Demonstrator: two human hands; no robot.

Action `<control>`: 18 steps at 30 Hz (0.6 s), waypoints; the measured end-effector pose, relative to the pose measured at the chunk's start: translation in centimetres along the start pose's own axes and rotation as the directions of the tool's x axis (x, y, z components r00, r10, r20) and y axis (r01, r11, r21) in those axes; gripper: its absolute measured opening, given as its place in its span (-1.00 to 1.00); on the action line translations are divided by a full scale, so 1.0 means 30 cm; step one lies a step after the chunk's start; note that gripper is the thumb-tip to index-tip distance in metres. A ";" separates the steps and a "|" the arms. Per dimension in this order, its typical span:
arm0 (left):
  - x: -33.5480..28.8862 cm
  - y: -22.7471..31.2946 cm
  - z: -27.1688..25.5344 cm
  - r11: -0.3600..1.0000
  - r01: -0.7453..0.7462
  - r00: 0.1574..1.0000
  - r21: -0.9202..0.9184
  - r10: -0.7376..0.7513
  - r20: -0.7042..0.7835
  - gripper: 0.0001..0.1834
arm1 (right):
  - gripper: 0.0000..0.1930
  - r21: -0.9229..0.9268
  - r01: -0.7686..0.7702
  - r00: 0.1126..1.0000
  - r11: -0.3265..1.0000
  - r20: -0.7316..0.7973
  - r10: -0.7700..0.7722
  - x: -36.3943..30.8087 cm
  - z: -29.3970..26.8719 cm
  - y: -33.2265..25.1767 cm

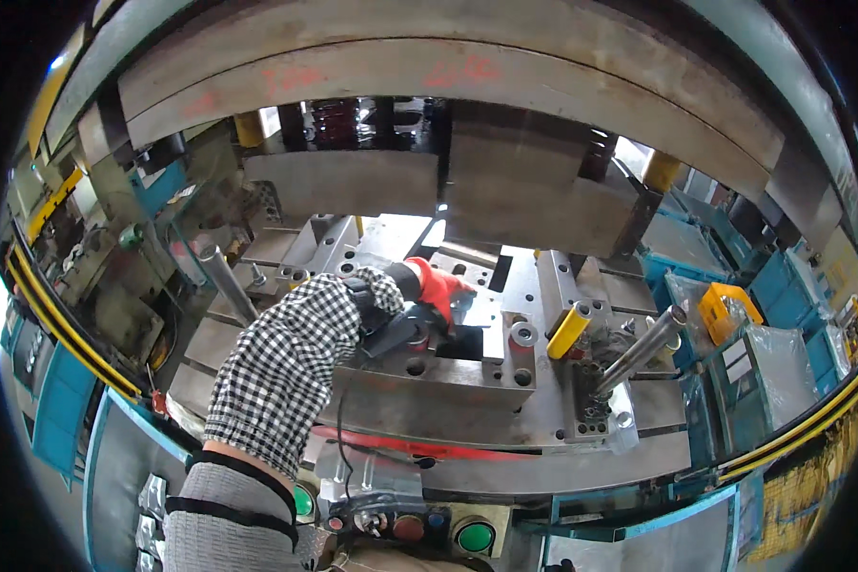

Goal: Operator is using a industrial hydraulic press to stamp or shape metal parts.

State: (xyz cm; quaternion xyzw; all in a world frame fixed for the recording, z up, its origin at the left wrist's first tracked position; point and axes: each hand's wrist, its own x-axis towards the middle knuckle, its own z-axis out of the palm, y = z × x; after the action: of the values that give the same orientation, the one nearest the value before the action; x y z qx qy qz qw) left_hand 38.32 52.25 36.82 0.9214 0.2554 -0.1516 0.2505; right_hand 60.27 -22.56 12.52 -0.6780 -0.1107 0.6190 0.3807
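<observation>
My left arm, in a black-and-white checked sleeve, reaches from the lower left across a press bed. My left hand [437,289], in a red glove with greyish fingertips, is over the lower die block [477,377]. Its fingers are bent and closed at a bright metal surface [486,319]; what they grip is too small and covered to make out. Under the wrist lies a dark grey angular piece [398,331], partly hidden by the arm. Above hangs the heavy upper die [534,172]. My right hand is not in view.
Steel guide posts stand left [227,281] and right [643,351], beside a yellow cylinder [569,331]. A control panel with a green button [475,537] is at the near edge. Blue-framed bins and a yellow crate [727,310] stand right; striped yellow-black bars [71,329] flank the press.
</observation>
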 end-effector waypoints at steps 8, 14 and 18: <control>-0.056 0.001 0.014 0.994 0.098 0.993 -0.042 -0.100 -0.064 0.22 | -0.40 -0.509 0.289 0.924 0.811 -0.072 -0.374 0.177 -0.183 -0.240; 0.029 0.132 -0.045 0.989 0.090 0.992 -0.120 -0.100 -0.075 0.32 | 0.02 -0.238 0.748 0.532 0.620 -0.344 -0.774 0.692 -0.714 -0.749; -0.147 0.073 -0.027 0.994 -0.068 0.954 -0.087 0.040 -0.296 0.34 | 0.13 -0.746 0.586 0.273 0.316 -0.186 -0.944 0.768 -0.532 -0.989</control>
State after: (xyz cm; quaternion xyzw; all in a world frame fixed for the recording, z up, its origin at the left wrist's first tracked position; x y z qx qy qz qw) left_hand 36.00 49.33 40.14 0.9272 0.2715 0.0064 0.2578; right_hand 89.35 6.05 13.60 -0.7531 -0.4834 0.0207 0.4458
